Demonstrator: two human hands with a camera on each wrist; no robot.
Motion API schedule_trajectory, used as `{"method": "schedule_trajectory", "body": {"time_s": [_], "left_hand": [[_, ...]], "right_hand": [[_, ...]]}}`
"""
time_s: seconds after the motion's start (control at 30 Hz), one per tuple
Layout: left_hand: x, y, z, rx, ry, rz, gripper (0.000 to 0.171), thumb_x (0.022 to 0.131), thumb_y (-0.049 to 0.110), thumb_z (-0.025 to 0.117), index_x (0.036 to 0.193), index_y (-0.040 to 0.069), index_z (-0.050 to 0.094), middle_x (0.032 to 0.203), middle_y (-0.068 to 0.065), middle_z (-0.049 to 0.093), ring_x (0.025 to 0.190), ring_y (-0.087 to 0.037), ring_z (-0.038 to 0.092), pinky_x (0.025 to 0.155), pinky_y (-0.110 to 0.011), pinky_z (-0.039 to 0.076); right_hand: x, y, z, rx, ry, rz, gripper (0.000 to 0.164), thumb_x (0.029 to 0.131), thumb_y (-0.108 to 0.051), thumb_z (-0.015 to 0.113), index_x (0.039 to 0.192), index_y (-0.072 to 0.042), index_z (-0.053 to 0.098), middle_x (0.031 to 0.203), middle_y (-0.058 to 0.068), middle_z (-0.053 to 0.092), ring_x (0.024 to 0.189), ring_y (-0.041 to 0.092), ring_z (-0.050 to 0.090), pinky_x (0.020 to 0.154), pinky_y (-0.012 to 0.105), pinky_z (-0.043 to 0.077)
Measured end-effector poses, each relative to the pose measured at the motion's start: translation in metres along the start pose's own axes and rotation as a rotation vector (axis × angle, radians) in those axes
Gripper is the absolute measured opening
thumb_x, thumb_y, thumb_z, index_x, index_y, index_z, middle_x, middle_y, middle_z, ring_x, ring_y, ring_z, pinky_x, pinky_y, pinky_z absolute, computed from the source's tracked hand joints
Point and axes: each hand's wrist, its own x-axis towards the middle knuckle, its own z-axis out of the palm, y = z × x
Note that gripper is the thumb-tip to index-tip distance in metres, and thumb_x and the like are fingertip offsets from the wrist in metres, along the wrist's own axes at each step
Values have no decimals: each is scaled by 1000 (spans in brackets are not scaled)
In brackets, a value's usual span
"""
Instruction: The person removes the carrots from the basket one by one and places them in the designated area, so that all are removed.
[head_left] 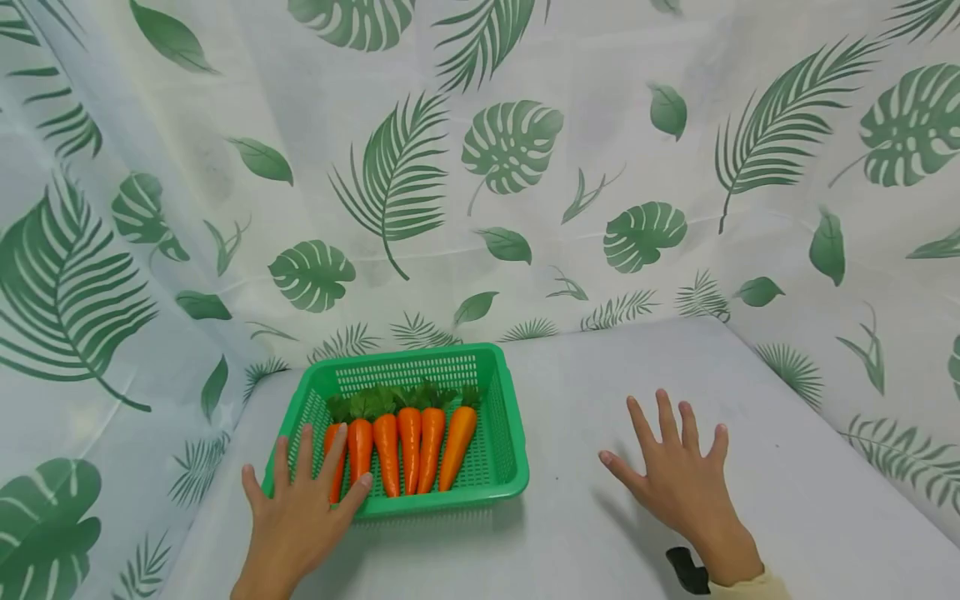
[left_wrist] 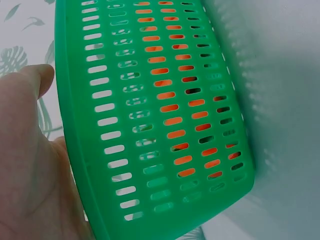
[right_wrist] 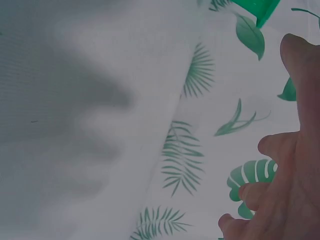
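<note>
Several orange carrots (head_left: 409, 450) with green leafy tops lie side by side in a green plastic basket (head_left: 513, 433) on the left half of the table. Over the basket's near left corner, my left hand (head_left: 300, 517) is spread with its fingers apart, holding nothing. In the left wrist view the slotted basket wall (left_wrist: 150, 125) shows orange through its holes, and the left hand (left_wrist: 30, 160) is beside the rim. To the right of the basket my right hand (head_left: 678, 479) hovers above the table, fingers spread, with its shadow below.
A white cloth printed with green leaves (head_left: 510, 146) hangs behind and at both sides of the white table (head_left: 600, 375). A black strap (head_left: 686, 571) shows at the right wrist, beside a pale yellow sleeve (head_left: 750, 587).
</note>
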Motion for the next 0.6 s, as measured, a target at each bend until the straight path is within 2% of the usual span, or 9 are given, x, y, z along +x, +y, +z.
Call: {"method": "schedule_trajectory", "body": {"time_s": [0.23, 0.37, 0.6], "left_hand": [[2, -1, -2, -16, -17, -10, 90, 106, 73, 44, 172, 15, 27, 171, -35, 13, 152, -65, 2, 105, -88, -9], [4, -6, -2, -61, -20, -10, 93, 104, 75, 45, 173, 17, 24, 171, -35, 12, 152, -65, 0, 107, -87, -9], [6, -21, -6, -132, 14, 29, 92, 105, 68, 54, 173, 13, 23, 169, -35, 20, 151, -64, 6, 108, -86, 1]], "right_hand": [[0, 1, -2, 8, -22, 1, 96, 97, -69, 66, 164, -4, 41, 167, 37, 24, 149, 61, 20, 107, 89, 5], [-1, 0, -3, 8, -40, 10, 97, 97, -69, 66, 164, -4, 40, 167, 37, 23, 149, 61, 19, 108, 88, 5], [-7, 0, -1, 27, -54, 17, 96, 98, -70, 65, 164, -4, 40, 167, 37, 23, 149, 61, 18, 108, 88, 4]]}}
